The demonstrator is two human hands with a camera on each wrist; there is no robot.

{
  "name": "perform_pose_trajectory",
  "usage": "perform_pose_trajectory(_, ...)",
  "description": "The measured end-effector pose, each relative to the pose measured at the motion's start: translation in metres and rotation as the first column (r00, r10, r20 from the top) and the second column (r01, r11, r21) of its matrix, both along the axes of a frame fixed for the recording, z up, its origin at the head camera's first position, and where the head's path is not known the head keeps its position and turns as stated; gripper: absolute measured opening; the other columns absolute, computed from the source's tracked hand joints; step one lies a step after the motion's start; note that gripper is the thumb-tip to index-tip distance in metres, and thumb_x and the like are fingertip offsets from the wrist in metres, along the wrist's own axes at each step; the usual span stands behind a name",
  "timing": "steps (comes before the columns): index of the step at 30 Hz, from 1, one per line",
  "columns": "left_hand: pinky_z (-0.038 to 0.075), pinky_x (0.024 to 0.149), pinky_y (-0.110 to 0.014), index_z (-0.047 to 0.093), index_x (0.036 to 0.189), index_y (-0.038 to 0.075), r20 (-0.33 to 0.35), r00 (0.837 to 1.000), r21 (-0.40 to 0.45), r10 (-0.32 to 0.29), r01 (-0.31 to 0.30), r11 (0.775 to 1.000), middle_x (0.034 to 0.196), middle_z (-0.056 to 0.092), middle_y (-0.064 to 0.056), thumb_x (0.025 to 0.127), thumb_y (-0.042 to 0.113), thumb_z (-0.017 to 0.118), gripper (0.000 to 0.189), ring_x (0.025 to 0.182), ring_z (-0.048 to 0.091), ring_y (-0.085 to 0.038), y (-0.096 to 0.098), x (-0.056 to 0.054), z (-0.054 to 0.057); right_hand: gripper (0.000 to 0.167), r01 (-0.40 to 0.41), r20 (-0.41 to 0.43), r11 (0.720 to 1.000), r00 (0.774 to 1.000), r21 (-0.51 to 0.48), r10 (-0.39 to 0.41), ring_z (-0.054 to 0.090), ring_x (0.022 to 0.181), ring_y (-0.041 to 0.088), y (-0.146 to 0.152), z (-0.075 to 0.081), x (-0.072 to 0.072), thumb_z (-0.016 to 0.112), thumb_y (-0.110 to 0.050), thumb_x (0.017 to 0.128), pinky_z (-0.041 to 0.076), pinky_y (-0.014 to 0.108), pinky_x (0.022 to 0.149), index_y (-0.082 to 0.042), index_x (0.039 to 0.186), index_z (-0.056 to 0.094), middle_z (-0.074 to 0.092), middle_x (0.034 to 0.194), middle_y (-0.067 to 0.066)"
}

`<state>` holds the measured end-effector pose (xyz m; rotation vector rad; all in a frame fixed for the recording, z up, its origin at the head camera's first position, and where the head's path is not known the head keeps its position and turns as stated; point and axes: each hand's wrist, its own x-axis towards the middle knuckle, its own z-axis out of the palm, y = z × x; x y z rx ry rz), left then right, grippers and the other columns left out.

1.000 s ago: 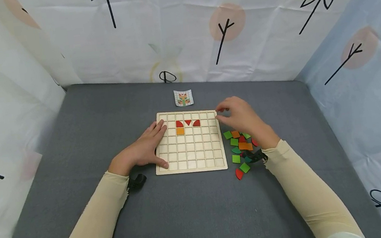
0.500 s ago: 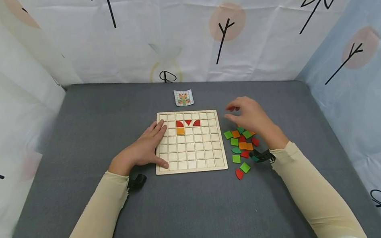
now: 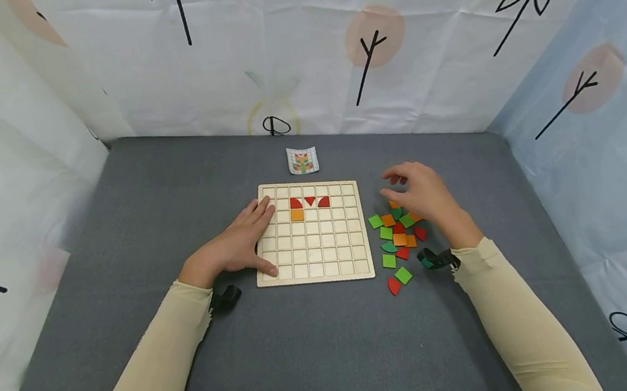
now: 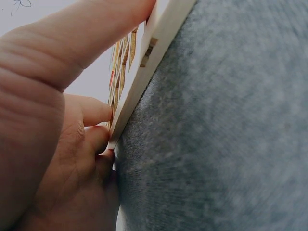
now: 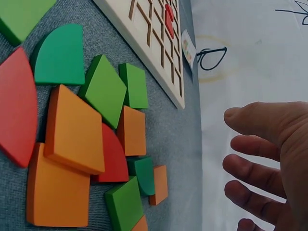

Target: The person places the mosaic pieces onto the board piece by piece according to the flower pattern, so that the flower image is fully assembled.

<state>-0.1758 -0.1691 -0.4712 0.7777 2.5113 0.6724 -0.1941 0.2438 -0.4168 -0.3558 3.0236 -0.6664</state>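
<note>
A pale wooden grid board (image 3: 321, 248) lies on the grey table. In its upper rows sit two red quarter-round tiles, a red triangle (image 3: 310, 201) and an orange square tile (image 3: 297, 215). My left hand (image 3: 230, 247) rests on the board's left edge, fingers and thumb straight along it; the left wrist view shows the thumb over the rim. My right hand (image 3: 421, 190) hovers just beyond the tile pile, fingers loosely bent and holding nothing. Green, orange and red tiles make up that pile, among them an orange square (image 5: 74, 130) and a dark green quarter-round (image 5: 60, 57).
A small card (image 3: 302, 160) printed with a coloured grid pattern lies behind the board. White cloth (image 3: 292, 45) with plant drawings hangs around the table's back and sides. A red tile (image 3: 394, 285) and a green square (image 3: 403, 276) lie at the pile's near end.
My right hand has moved away from the board's upper right corner, rightward and slightly nearer, uncovering more of the tiles. The left hand and board stay in place.
</note>
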Motion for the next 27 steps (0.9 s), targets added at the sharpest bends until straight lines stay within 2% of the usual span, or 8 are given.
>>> perform_pose_trajectory(10, 0.009, 0.130, -0.058, 0.008, 0.174, 0.002, 0.000, 1.000, -0.008, 0.006, -0.006, 1.000, 0.182, -0.006, -0.013, 0.074, 0.057, 0.098, 0.145, 0.166, -0.009, -0.035, 0.000, 0.000, 0.000, 0.037, 0.042, 0.030, 0.998, 0.999, -0.040, -0.041, 0.060, 0.113, 0.038, 0.010, -0.011, 0.003, 0.077, -0.025, 0.104, 0.052, 0.058, 0.093, -0.004, 0.134, 0.073, 0.070, 0.121, 0.017)
perform_pose_trajectory(21, 0.009, 0.130, -0.057, 0.008, 0.174, 0.001, 0.003, 1.000, -0.014, 0.007, -0.007, 1.000, 0.182, -0.005, -0.014, 0.074, 0.057, 0.098, 0.145, 0.166, -0.009, -0.036, 0.001, 0.000, 0.002, 0.037, 0.092, 0.040, 0.996, 0.995, 0.003, -0.092, 0.061, 0.101, 0.033, 0.014, -0.031, 0.005, 0.079, -0.030, 0.102, 0.052, 0.054, 0.089, -0.006, 0.130, 0.075, 0.070, 0.117, 0.015)
perform_pose_trajectory(27, 0.008, 0.130, -0.057, 0.008, 0.173, 0.001, -0.001, 1.000, -0.005, -0.005, 0.005, 1.000, 0.181, -0.005, -0.015, 0.076, 0.055, 0.098, 0.143, 0.165, -0.010, -0.037, 0.000, 0.000, 0.002, 0.036, 0.111, 0.037, 0.994, 0.993, 0.023, -0.112, 0.061, 0.101, 0.033, 0.017, -0.039, 0.007, 0.078, -0.031, 0.102, 0.052, 0.054, 0.089, -0.006, 0.128, 0.076, 0.069, 0.116, 0.015)
